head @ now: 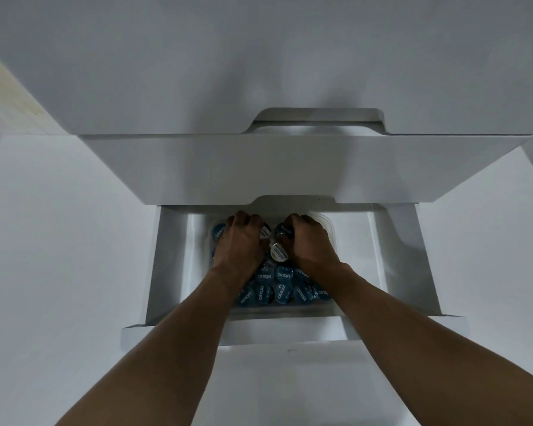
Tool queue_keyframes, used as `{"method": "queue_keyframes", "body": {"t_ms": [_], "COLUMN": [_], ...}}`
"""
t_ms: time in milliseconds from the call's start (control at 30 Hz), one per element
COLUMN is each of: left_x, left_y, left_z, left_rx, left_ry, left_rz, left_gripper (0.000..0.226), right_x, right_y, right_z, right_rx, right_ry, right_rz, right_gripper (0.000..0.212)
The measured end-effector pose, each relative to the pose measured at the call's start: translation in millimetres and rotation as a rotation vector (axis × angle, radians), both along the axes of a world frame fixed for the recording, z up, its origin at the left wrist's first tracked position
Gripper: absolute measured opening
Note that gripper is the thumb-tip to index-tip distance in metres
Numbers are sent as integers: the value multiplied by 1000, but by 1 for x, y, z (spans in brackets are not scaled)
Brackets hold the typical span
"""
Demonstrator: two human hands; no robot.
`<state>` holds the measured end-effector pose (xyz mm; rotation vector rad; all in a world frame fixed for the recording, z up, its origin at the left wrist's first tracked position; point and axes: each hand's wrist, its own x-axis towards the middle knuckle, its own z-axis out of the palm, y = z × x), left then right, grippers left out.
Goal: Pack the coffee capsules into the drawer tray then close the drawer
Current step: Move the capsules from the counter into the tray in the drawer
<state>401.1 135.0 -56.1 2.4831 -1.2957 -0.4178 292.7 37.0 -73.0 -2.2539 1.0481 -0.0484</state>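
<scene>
Looking down from head height, we see two bare forearms reaching into an open drawer [173, 265] of a white cabinet. Inside sits a clear plastic tray [331, 224] w/ rounded corners & thin glossy walls, approx centred, white drawer floor showing either side.

Progress, as we judge it: mostly done. The near half of the tray is packed w/ capsules [283, 273]. They're small & round, w/ flat blue foil lids & white lettering, lying tight together, some tilted & overlapping. More blue lids show at the far left corner. The far end, where both hands work, looks like the last bit to settle. Left to do: seat those capsules, take both hands out, shut the drawer, which is pulled well out.

Left hand [243, 238]: knuckles up, fingers curled down onto capsules at the far left. Fingertips are hidden, so we can't tell if it grips any. Right hand [308, 241]: fingers & thumb curled round a couple of dark capsules right of centre. Between the hands a pale capsule [276, 252] stands tipped on edge, lid facing us.

Surfaces: cabinet & drawer are smooth matte white board w/ crisp edges. The upper drawer front [290, 167] has a cut-out grip notch & hides the tray's far edge.
</scene>
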Motion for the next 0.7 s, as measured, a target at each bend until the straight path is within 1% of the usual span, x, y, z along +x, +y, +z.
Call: {"method": "queue_keyframes", "body": {"t_ms": [133,400,700], "left_x": [2,7,11], "left_y": [2,7,5], "left_z": [-1,-8,-17], "left_rx": [-45,-66,-40], "left_ry": [2,-53,-86], "left_rz": [-11,-51,-61], "left_gripper": [28,26,23], "right_x": [-1,-2,3], "right_y": [-1,2,3], "right_z": [1,-1,1], "right_rx": [-12,-13,-56], "right_ry": [-3,-13,-7], "right_rz": [3,-8,11], "right_gripper": [17,13,18]}}
